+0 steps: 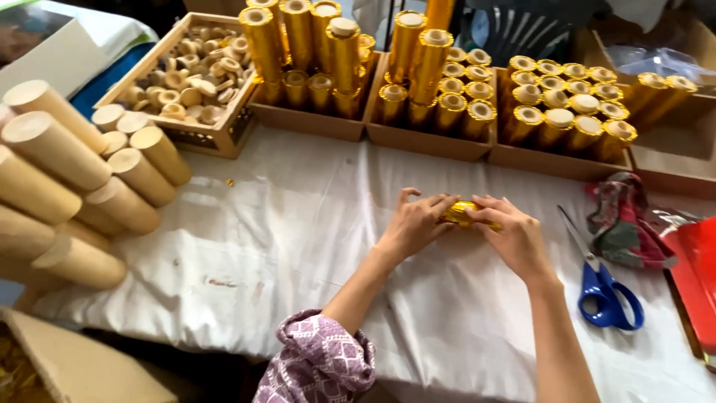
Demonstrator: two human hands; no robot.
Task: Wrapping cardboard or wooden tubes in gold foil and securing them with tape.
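Plain cardboard tubes stacked far left; tray of wooden plugs behind them; left hand and right hand both closed around a gold-foil tube lying on the white cloth, mid-table; tube likely light, stiff, foil slick and easily creased, so hold near the ends; blue-handled scissors right; boxes of finished gold tubes behind

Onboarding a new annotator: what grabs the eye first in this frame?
The shiny gold-wrapped tubes, packed upright in cardboard trays along the table's far edge. Next, the left hand and right hand at centre, both gripping a gold-foil tube over the white cloth. Blue-handled scissors lie right; plain cardboard tubes pile left.
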